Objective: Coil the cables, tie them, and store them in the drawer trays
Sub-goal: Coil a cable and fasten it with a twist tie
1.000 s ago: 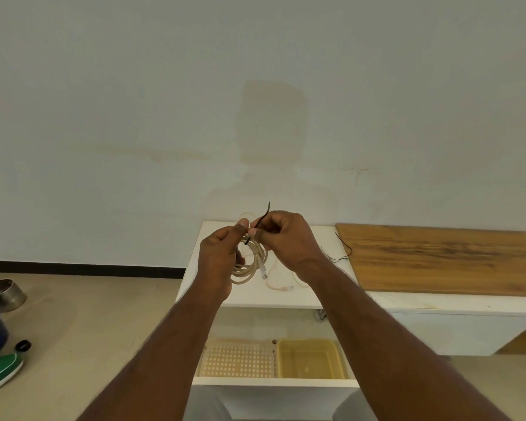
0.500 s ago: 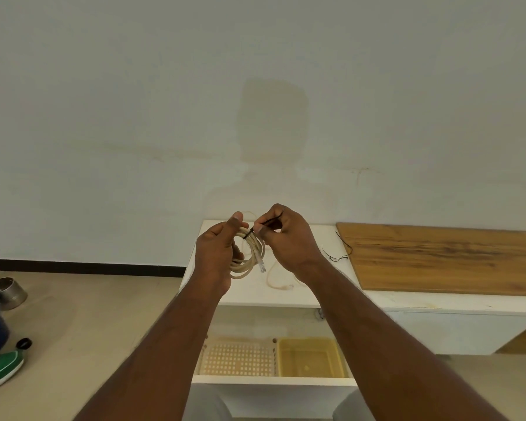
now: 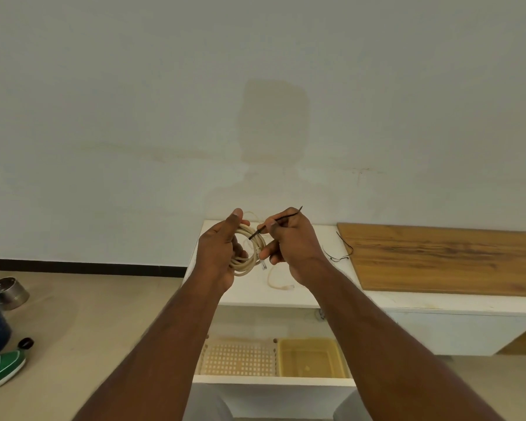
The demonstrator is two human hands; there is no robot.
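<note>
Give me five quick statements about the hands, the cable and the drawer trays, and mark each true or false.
1. The left hand holds the coiled cable. True.
2. The right hand is empty. False: it pinches a black tie.
3. The coil already lies in a tray. False: it is held above the white cabinet top.
4. The drawer is open. True.
5. The yellow tray holds a cable. False: none shows in it.

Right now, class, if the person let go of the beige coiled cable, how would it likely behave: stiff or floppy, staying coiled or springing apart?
The coiled cable probably springs loose, since only the left hand keeps its loops together. The black tie, pinched by the right hand, does not look cinched yet. It seems limp and light: its plug end dangles freely.
</note>
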